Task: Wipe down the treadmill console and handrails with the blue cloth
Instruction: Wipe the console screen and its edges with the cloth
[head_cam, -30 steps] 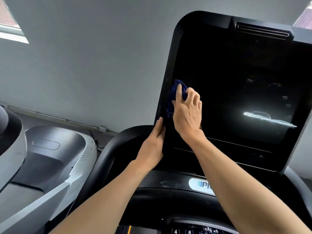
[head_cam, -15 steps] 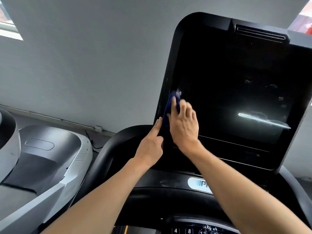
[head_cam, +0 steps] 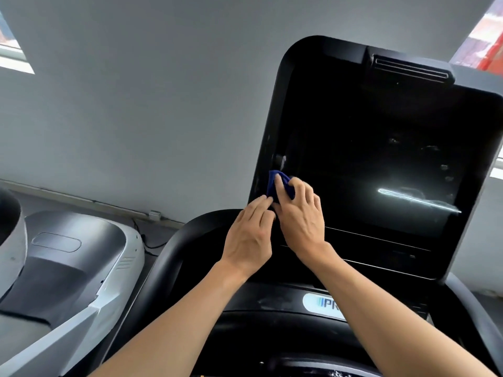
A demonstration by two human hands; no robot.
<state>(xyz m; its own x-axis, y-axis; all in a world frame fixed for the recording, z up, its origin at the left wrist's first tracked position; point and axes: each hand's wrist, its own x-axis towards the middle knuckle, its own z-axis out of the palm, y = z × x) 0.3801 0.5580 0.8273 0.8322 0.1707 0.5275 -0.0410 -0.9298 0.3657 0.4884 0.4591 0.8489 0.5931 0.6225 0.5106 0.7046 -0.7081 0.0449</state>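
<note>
The treadmill console's black screen [head_cam: 381, 159] stands tilted in front of me, with smudges and a bright reflection on it. My right hand [head_cam: 299, 219] holds the bunched blue cloth [head_cam: 272, 185] against the screen's lower left edge, index finger laid over the cloth and the other fingers curled. My left hand [head_cam: 250, 238] lies beside it at the console's left rim, its fairly straight fingertips touching the cloth's lower end. The black left handrail [head_cam: 168, 254] curves down from under the console. Part of the right handrail [head_cam: 473, 303] shows at the right.
A grey and white neighbouring machine [head_cam: 81, 268] stands to the left. Below the screen are a logo badge [head_cam: 324, 306] and a dusty black panel [head_cam: 258, 297]. A grey wall rises behind, with a cable along its base.
My right hand has slid the cloth down the screen's left edge. My left hand has shifted from the console's rim so its fingertips meet the cloth.
</note>
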